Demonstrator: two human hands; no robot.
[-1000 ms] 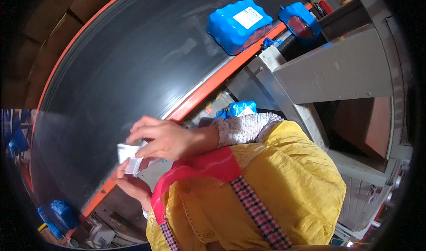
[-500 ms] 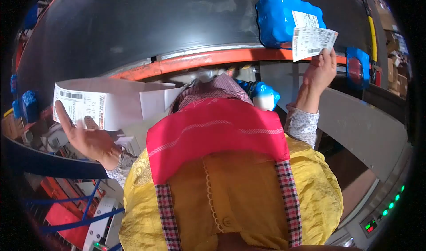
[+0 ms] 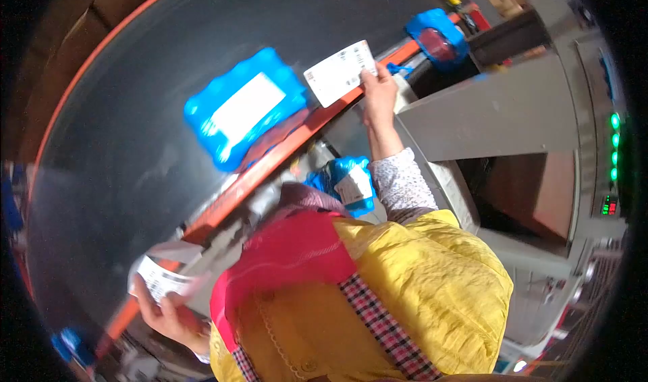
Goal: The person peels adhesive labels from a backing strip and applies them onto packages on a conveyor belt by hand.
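Note:
My right hand (image 3: pixel 380 102) pinches the corner of a white printed shipping label (image 3: pixel 339 73) above the dark conveyor belt. Left of it, a blue plastic-wrapped pack (image 3: pixel 266 61) lies on the belt with a white label (image 3: pixel 248 108) on its top; the two do not appear to touch. At the lower left, my left hand (image 3: pixel 172 322) grips a curled strip of printed labels (image 3: pixel 160 279), thumb and fingers around its end. Another blue-wrapped pack (image 3: pixel 362 203) with a white label sits below the belt's edge, near my body.
An orange rail (image 3: pixel 236 196) edges the dark belt (image 3: pixel 135 200). A further blue-wrapped pack (image 3: pixel 435 36) stands at the rail's far right end. A grey machine (image 3: pixel 499 112) with green lights (image 3: pixel 614 140) fills the right side.
My view has turned to the right. The blue pack now appears further left and nearer. My right hand's label has come away from over the pack, and the left hand's strip looks more curled.

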